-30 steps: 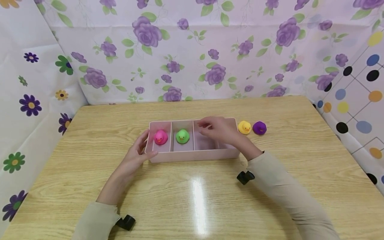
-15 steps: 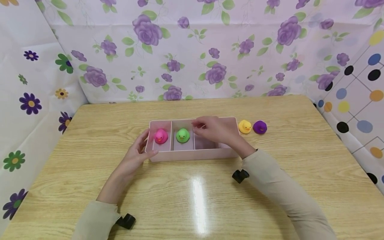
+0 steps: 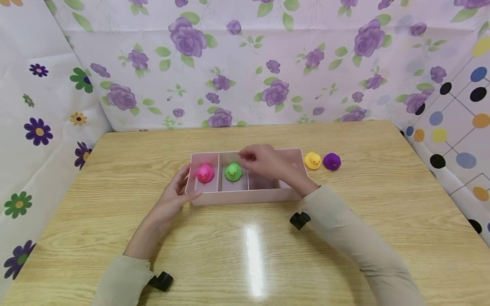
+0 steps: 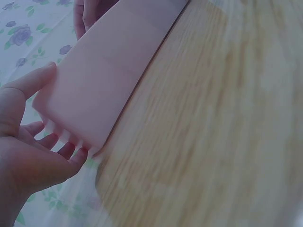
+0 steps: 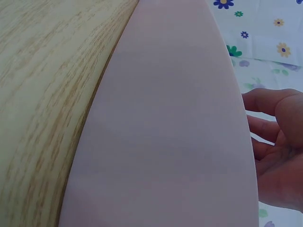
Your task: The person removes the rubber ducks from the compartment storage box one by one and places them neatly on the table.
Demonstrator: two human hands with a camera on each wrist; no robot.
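The pink divided box point(image 3: 249, 196) sat near the middle of the table point(image 3: 214, 238) on my head feed, its long side facing the person. In its leftmost compartment I saw a pink duck point(image 3: 205, 173), and in the next one a green duck point(image 3: 233, 172), both upright. The left hand point(image 3: 175, 191) gripped the box's left end, thumb against the front wall, the other fingers bent along the end wall; my left wrist feed showed the same hold. The right hand point(image 3: 266, 160) hung over the box beside the green duck, fingers loosely bent and partly spread, with nothing I could make out between them. Whether its fingertips touched the green duck, I couldn't tell. Just beside the box's right end I had a yellow duck point(image 3: 313, 161) on the table, with a purple duck point(image 3: 331, 161) near it, further right. Beige sleeves point(image 3: 356, 238) covered the forearms, with a black device point(image 3: 161, 281) near each wrist. Behind the table I saw a cloth point(image 3: 245, 63) printed with purple roses.
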